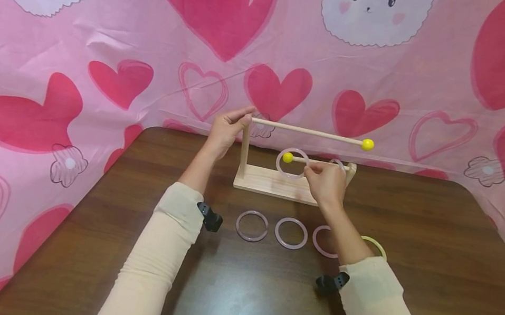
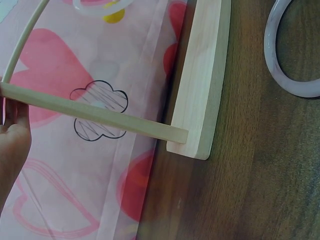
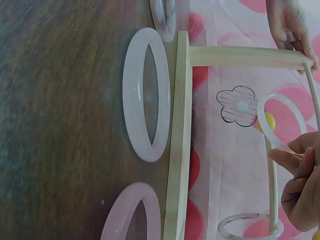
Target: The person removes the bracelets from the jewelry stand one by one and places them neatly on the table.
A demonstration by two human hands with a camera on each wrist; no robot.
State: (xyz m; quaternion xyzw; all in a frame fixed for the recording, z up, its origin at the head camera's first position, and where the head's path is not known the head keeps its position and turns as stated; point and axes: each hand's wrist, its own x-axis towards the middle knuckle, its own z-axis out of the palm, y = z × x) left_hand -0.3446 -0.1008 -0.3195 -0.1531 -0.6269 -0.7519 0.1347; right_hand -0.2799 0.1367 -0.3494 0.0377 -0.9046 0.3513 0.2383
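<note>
My left hand (image 1: 227,130) grips the top of the left post (image 1: 244,151) of a wooden stand, where the upper rod (image 1: 306,131) begins. Between thumb and fingertips, my right hand (image 1: 327,184) pinches a pale pink bangle (image 1: 278,162). In the head view that bangle surrounds the yellow ball (image 1: 287,158) at the lower rod's free end. Another bangle (image 3: 245,216), clear with darker streaks, hangs on the lower rod (image 3: 272,185) near the right post, partly hidden by my right hand in the head view. The stand's base (image 1: 268,182) rests on the table.
In front of the stand lies a row of bangles: a greyish-purple one (image 1: 250,240), a lilac one (image 1: 289,247), a pink one (image 1: 315,237) and a yellow-green one (image 1: 377,243). My right forearm covers parts of the last two. A pink heart-print cloth (image 1: 191,38) hangs behind the brown table (image 1: 244,295).
</note>
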